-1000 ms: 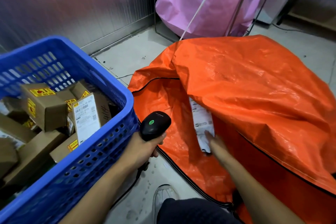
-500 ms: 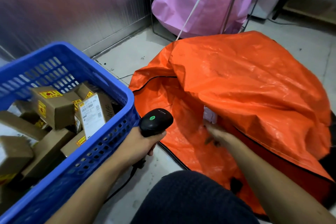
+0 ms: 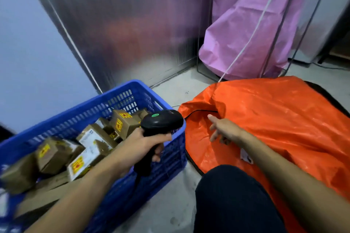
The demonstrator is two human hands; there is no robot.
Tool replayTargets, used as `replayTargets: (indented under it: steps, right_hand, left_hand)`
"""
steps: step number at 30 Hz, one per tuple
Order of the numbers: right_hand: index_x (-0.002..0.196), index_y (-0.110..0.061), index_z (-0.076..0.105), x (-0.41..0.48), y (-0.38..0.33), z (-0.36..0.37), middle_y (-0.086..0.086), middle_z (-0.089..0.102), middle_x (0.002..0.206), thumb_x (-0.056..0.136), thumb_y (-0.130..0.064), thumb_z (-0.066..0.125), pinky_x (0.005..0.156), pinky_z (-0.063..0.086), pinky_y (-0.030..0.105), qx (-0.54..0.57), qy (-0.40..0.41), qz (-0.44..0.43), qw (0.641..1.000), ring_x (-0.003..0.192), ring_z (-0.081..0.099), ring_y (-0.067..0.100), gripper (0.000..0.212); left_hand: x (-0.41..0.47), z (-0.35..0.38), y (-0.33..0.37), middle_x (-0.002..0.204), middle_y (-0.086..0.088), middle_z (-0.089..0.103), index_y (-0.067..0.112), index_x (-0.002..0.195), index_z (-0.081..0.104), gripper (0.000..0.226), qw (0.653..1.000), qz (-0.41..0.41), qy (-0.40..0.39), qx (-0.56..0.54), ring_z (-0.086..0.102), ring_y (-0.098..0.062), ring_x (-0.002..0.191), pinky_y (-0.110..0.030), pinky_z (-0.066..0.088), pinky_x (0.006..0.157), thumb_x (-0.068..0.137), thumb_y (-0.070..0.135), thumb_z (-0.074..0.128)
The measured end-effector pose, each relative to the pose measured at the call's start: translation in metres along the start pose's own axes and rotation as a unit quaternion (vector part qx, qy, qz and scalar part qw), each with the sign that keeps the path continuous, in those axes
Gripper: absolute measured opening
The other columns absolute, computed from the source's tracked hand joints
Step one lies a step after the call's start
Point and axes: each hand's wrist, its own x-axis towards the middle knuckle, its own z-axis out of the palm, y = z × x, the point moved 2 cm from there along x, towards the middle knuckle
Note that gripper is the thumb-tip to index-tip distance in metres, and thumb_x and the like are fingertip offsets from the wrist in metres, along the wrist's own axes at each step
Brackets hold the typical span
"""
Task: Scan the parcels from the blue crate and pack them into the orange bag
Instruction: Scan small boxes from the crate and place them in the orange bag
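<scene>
Head view: the left hand point(image 3: 144, 143) has its grip clamped round the handle of a black handheld barcode scanner point(image 3: 162, 121), whose head with its green light sits over the right-hand rim of the blue perforated plastic crate point(image 3: 75, 119). The right hand point(image 3: 225, 130) holds nothing; its grip is apart, fingers loosely spread, and it hovers over the near left edge of the crumpled orange woven-plastic bag point(image 3: 274, 119), close to the black zip line.

Brown cardboard parcels point(image 3: 123, 123) with yellow warning stickers and white shipping labels lie heaped in the crate, so plenty remains to scan. A small white-labelled piece point(image 3: 246, 157) shows on the bag just beside the right forearm; whether it is a packed parcel I cannot tell. Crate and bag stand side by side on the grey concrete floor point(image 3: 170, 204), with a pink plastic sack point(image 3: 246, 34) on a wire frame behind the bag.

The step in hand is probably fetching the next parcel. To do it well, the empty hand should cross to the crate and take a parcel whose white label already faces up, pinching the box by its sides so that no finger covers the barcode. Turn the label squarely to the scanner's window and hold it steady there. Then slide it well under the bag's flap.
</scene>
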Motion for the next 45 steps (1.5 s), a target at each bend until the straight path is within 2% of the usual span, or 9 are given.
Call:
replayTargets:
  steps: [8,14,17,20,25,29,33,40,45]
  right_hand:
    - [0.114,-0.002,0.063,-0.049,-0.14,0.016,0.013,0.073,0.072,0.107,-0.054,0.035,0.034,0.032,0.02,-0.118,-0.011,-0.152,0.981,0.039,0.046,0.018,0.059]
    - [0.103,-0.005,0.065,-0.049,-0.197,0.082,0.01,0.075,0.079,0.103,-0.038,0.052,0.045,0.046,0.026,-0.238,-0.023,-0.219,0.946,0.05,0.059,0.02,0.035]
    - [0.097,-0.009,0.067,-0.039,-0.196,0.114,0.012,0.076,0.086,0.102,-0.04,0.053,0.07,0.059,0.04,-0.272,-0.009,-0.218,0.937,0.069,0.069,0.025,0.034]
    - [0.095,-0.007,0.067,-0.02,-0.167,0.137,0.018,0.072,0.093,0.101,-0.038,0.056,0.085,0.056,0.046,-0.294,-0.015,-0.181,0.939,0.087,0.069,0.031,0.033]
    - [0.091,-0.005,0.071,0.016,-0.132,0.139,0.019,0.073,0.096,0.098,-0.039,0.059,0.075,0.052,0.041,-0.403,-0.004,-0.122,0.907,0.083,0.066,0.03,0.037]
    - [0.075,-0.01,0.061,0.029,-0.114,0.143,0.01,0.063,0.075,0.096,-0.037,0.066,0.061,0.039,0.034,-0.409,-0.025,-0.085,0.908,0.07,0.058,0.025,0.034]
    - [0.079,-0.012,0.059,0.032,-0.107,0.15,0.006,0.062,0.085,0.095,-0.034,0.07,0.056,0.038,0.03,-0.441,-0.032,-0.054,0.896,0.072,0.055,0.019,0.029]
    - [0.123,-0.015,0.068,0.054,-0.093,0.171,0.003,0.07,0.121,0.095,-0.039,0.068,0.099,0.05,0.038,-0.438,-0.079,-0.029,0.895,0.103,0.065,0.02,0.037]
    - [0.114,-0.016,0.066,0.069,-0.093,0.182,0.001,0.072,0.103,0.096,-0.028,0.071,0.092,0.055,0.035,-0.353,-0.117,-0.009,0.928,0.093,0.069,0.016,0.022]
  left_hand:
    - [-0.091,-0.113,0.005,0.062,-0.01,0.051,0.004,0.092,0.068,0.017,0.979,0.012,0.199,-0.048,0.047,-0.022,0.05,-0.033,0.044,0.055,0.089,0.018,0.077]
    - [-0.127,-0.165,-0.023,0.06,-0.007,0.05,0.004,0.094,0.064,0.013,0.939,0.023,0.316,-0.136,0.046,-0.022,0.051,-0.037,0.042,0.056,0.094,0.015,0.071]
    - [-0.129,-0.181,-0.028,0.061,-0.007,0.052,0.005,0.094,0.066,0.014,0.933,0.023,0.323,-0.156,0.048,-0.023,0.053,-0.039,0.044,0.061,0.093,0.018,0.073]
    - [-0.128,-0.193,-0.033,0.062,-0.007,0.054,0.007,0.091,0.066,0.013,0.933,0.007,0.33,-0.14,0.05,-0.02,0.053,-0.035,0.047,0.058,0.094,0.019,0.072]
    - [-0.122,-0.203,-0.031,0.062,-0.006,0.057,0.006,0.092,0.069,0.012,0.928,-0.006,0.344,-0.145,0.051,-0.018,0.052,-0.032,0.048,0.055,0.093,0.018,0.071]
    - [-0.113,-0.2,-0.03,0.063,-0.005,0.056,0.005,0.095,0.068,0.015,0.932,-0.009,0.329,-0.153,0.051,-0.016,0.051,-0.026,0.047,0.049,0.095,0.02,0.071]
    - [-0.103,-0.197,-0.029,0.065,-0.006,0.055,0.003,0.099,0.069,0.018,0.938,-0.014,0.317,-0.142,0.051,-0.018,0.051,-0.028,0.048,0.051,0.095,0.02,0.071]
    - [-0.091,-0.2,-0.035,0.064,-0.007,0.057,0.004,0.095,0.069,0.016,0.938,-0.027,0.312,-0.146,0.052,-0.019,0.052,-0.028,0.048,0.052,0.094,0.02,0.071]
    - [-0.085,-0.201,-0.03,0.06,-0.005,0.057,0.007,0.088,0.068,0.013,0.938,-0.011,0.309,-0.158,0.052,-0.019,0.051,-0.032,0.049,0.057,0.091,0.019,0.073]
